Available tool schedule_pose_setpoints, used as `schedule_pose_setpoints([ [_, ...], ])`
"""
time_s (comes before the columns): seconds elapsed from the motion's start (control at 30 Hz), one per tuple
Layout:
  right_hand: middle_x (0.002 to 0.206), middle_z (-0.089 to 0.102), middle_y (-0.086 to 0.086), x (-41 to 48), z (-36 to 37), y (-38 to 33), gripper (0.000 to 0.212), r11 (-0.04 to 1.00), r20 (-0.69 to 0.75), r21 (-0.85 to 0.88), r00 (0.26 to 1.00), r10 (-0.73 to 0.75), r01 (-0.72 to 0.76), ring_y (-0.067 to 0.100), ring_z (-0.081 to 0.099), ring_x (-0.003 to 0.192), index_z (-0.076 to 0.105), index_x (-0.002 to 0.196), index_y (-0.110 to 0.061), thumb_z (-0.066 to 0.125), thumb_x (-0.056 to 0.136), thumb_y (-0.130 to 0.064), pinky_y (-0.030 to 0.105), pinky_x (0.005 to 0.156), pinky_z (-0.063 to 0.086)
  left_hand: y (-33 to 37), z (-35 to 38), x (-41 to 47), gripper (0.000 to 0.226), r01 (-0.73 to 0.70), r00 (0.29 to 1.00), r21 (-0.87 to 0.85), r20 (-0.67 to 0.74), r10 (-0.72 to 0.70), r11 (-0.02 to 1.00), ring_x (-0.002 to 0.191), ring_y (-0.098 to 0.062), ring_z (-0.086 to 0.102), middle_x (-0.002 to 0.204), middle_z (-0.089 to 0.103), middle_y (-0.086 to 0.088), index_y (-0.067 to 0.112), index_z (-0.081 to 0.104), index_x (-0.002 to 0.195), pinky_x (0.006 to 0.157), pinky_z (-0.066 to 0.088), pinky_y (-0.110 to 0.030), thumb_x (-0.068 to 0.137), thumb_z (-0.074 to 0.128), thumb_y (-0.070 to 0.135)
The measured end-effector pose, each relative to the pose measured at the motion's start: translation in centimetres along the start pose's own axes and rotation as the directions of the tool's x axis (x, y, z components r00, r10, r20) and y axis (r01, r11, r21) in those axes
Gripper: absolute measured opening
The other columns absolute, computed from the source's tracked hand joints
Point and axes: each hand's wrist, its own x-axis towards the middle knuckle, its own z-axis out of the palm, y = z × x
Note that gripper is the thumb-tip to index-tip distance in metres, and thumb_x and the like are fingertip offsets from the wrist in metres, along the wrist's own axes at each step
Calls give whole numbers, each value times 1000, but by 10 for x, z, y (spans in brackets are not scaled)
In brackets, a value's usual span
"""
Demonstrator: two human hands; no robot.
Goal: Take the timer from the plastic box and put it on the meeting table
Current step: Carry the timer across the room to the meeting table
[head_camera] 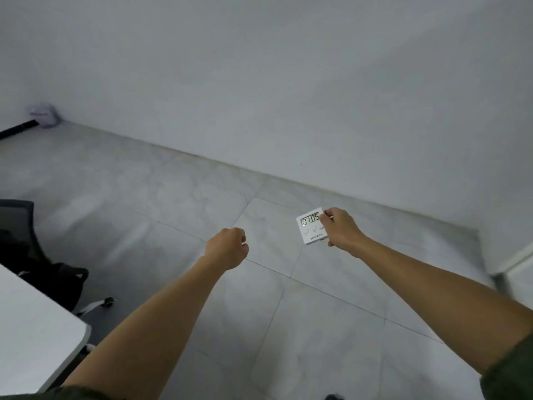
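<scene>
A small white square timer [310, 228] with a lit digital display is held out in front of me, above the tiled floor. My right hand [341, 229] grips its right edge with thumb and fingers. To the left of it, my left hand [229, 246] is curled into a loose fist with nothing in it. The white table [31, 327] shows only as a rounded corner at the lower left. No plastic box is in view.
A black office chair [34, 255] with castors stands beside the table at the left. A white wall runs across the back. A pale bag [43, 114] and a black strip lie in the far left corner. A white furniture leg [504, 284] stands at the right.
</scene>
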Motion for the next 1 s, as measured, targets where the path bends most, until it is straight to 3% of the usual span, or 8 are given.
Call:
schedule_pose_setpoints([
  [0.1,96,62,7,72,19,-24,30,1000,29,-13,999,-24,25,18,60,65,58,115,-4,42,99,-24,47,67,58,-16,-11,64,31,33,999,1,4,-33,999,106,-29,60,116,64,-9,17,61,117,85,47,-36,91,51,30],
  [0.3,100,64,9,237,59,-71,30,994,108,-41,989,-97,102,27,63,73,57,114,-5,43,98,-26,47,69,58,-49,-36,207,30,139,990,-16,-23,-139,990,108,-28,59,114,65,-10,17,61,117,85,47,-36,91,50,30],
  [0.57,98,66,10,442,115,-184,29,979,241,-56,954,-178,196,20,60,62,59,110,-5,43,97,-26,44,66,57,-108,-92,365,30,330,940,-106,-59,-337,938,107,-28,59,114,65,-9,19,61,117,82,45,-33,91,52,32],
  [0.8,95,62,6,568,230,-280,29,948,384,-80,887,-256,308,15,58,60,59,109,-5,43,97,-26,40,61,56,-217,-117,469,31,482,871,-134,-36,-490,866,111,-30,58,117,64,-11,18,62,116,85,46,-35,91,52,33],
  [1.0,102,66,10,669,330,-373,31,928,425,-83,855,-296,362,28,65,81,59,112,-5,43,97,-27,47,71,59,-326,-164,582,30,521,848,-124,-38,-529,844,109,-28,59,118,62,-8,18,60,117,81,43,-32,92,51,32],
])
